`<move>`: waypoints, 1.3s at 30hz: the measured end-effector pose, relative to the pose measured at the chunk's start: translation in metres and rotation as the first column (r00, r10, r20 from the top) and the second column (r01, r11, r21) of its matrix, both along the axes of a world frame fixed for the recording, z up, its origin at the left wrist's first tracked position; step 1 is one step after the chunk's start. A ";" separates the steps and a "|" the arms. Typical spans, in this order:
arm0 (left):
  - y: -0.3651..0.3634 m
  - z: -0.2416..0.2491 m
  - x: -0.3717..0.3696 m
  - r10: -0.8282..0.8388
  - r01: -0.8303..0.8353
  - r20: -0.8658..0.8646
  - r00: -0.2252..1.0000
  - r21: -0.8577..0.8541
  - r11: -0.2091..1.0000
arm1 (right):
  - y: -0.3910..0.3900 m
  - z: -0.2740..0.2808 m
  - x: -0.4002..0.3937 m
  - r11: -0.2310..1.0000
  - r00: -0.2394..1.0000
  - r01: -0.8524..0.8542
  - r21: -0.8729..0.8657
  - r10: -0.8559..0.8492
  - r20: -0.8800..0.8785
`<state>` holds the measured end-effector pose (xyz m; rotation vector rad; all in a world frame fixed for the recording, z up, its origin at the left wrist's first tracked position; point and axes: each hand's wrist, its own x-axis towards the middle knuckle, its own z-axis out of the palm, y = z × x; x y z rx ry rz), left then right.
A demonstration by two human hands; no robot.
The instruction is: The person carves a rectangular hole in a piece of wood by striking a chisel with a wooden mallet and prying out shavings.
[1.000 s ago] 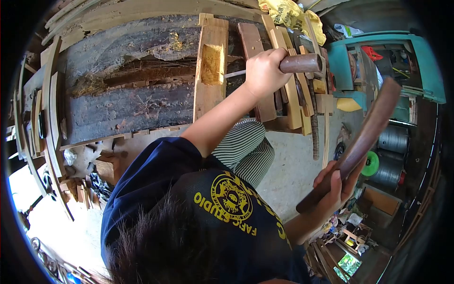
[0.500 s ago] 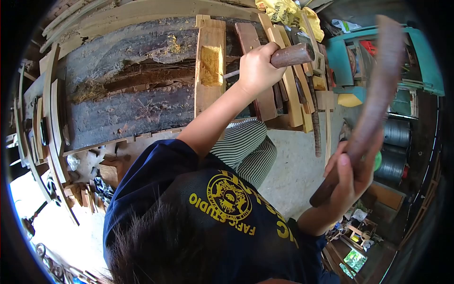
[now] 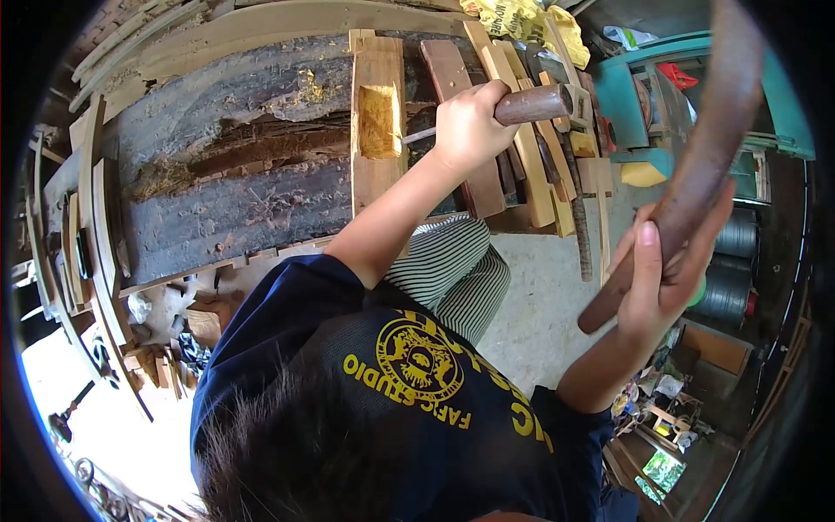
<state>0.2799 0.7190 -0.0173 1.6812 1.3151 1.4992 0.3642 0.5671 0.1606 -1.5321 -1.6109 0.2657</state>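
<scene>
My left hand [image 3: 470, 129] is closed around a chisel [image 3: 532, 104], whose round wooden handle sticks out to the right. Its thin metal blade reaches the right edge of a rectangular mortise [image 3: 378, 120] cut into a pale wooden beam [image 3: 376, 184]. In my right hand [image 3: 665, 265] is a long, slightly curved wooden club [image 3: 700, 161], held near its lower end with the thumb along it. The club is raised, apart from the chisel, and its upper end leaves the frame at the top.
The beam lies across a rough dark slab [image 3: 287, 209] with a split middle. Several planks [image 3: 457, 83] lie to the right of the beam. A yellow sack [image 3: 513, 19] is at the back, a teal cabinet [image 3: 626, 100] at the right. My striped trouser leg [image 3: 452, 261] is below.
My right hand has moved up and slightly right, lifting the club higher. My left hand and the chisel keep their place at the mortise; the whole view has shifted slightly.
</scene>
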 end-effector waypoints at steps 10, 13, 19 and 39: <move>-0.001 -0.007 -0.005 0.027 -0.033 0.071 0.997 0.083 0.996 | 0.006 -0.005 0.012 0.992 0.979 -0.082 -0.095 0.098 0.181; -0.001 -0.007 -0.004 0.046 -0.055 0.077 0.996 0.117 0.992 | -0.001 0.011 -0.001 0.999 0.999 -0.031 -0.032 0.029 -0.038; -0.002 -0.009 -0.005 0.032 -0.041 0.068 0.997 0.126 0.991 | 0.014 -0.022 0.000 0.979 0.772 -0.188 -0.082 0.199 0.604; -0.003 -0.007 -0.001 -0.017 0.019 -0.034 0.999 0.062 0.998 | 0.002 -0.011 0.002 0.967 0.997 -0.053 -0.248 0.064 0.037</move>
